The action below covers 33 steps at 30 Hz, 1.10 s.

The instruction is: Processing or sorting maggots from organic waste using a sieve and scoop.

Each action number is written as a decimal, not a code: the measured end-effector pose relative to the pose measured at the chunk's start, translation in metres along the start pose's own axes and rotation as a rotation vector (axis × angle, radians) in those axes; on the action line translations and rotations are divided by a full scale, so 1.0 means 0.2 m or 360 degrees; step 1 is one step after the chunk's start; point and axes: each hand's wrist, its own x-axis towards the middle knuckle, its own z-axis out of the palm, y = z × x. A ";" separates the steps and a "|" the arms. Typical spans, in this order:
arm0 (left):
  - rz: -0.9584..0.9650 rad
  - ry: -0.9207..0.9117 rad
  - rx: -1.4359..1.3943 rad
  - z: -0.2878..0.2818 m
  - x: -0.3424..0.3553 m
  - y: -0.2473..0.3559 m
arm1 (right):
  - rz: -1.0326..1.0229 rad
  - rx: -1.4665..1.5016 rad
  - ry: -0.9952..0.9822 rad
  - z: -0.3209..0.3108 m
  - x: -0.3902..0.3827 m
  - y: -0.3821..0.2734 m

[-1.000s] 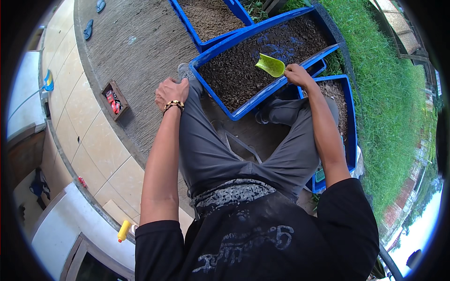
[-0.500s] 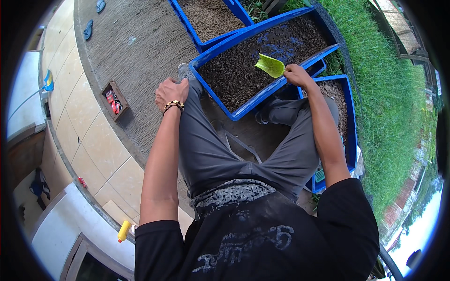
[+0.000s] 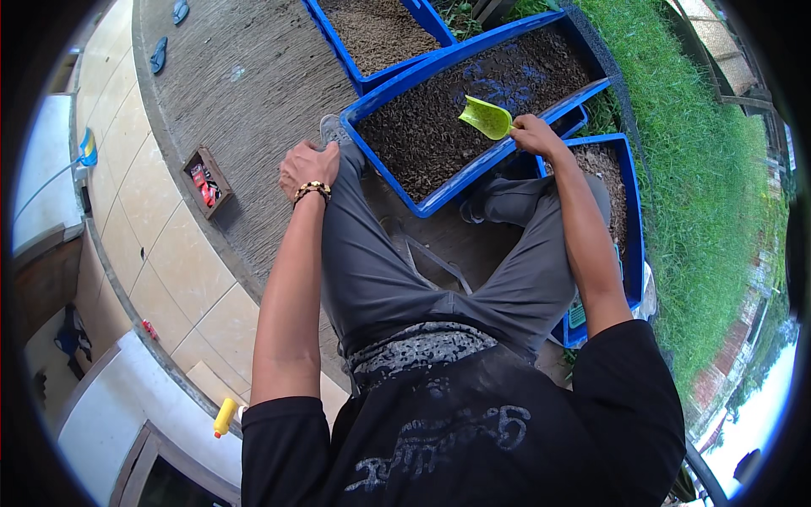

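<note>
My right hand (image 3: 534, 135) is closed round the handle of a lime-green scoop (image 3: 487, 118). The scoop is held over the near right rim of a long blue tray (image 3: 456, 188), its mouth facing left. Dark, crumbly material (image 3: 414, 144) fills this tray, with bluish patches toward the far side. No load can be made out in the scoop, only dark specks on its inside. My left hand (image 3: 309, 169), with a beaded bracelet at the wrist, rests on my left knee. Its fingers bend loosely over the knee, tips hidden, and it holds nothing.
Another blue tray (image 3: 365, 82) with lighter brown grains stands beyond, and a third blue tray (image 3: 632, 211) lies by my right leg. Left on the concrete sits a small wooden box (image 3: 205, 182) with red packets. Sandals (image 3: 159, 55) lie far left; grass (image 3: 701, 169) borders the right.
</note>
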 end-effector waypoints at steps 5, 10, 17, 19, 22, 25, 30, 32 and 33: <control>-0.0001 -0.0019 0.0051 0.03 0.03 -0.01 | -0.0107 0.0031 0.0075 0.01 0.01 0.02; 0.0019 0.0044 0.0066 0.05 0.04 -0.03 | -0.0051 -0.0282 0.0156 0.00 -0.02 0.00; 0.0011 0.0030 0.0056 0.02 0.03 -0.02 | 0.0089 -0.0698 0.0232 0.05 -0.07 -0.08; -0.0036 -0.0037 0.0057 0.01 0.02 -0.01 | 0.0059 -0.0816 0.0158 0.10 -0.04 -0.12; 0.0008 -0.0013 0.0003 0.01 0.01 0.00 | -0.0009 -0.0972 0.0073 0.21 0.02 -0.08; -0.0005 0.0023 -0.0017 0.02 0.01 0.01 | 0.0090 -0.1154 0.0058 0.31 0.08 -0.06; -0.0039 -0.0001 -0.0025 0.02 0.02 -0.01 | 0.0432 -0.1027 0.0094 0.42 0.18 -0.14; -0.0040 -0.0003 -0.0010 0.02 0.02 0.00 | 0.0588 -0.0970 0.0117 0.45 0.22 -0.15; -0.0035 -0.0020 -0.0008 0.02 0.02 0.01 | 0.0593 -0.0969 0.0112 0.48 0.23 -0.15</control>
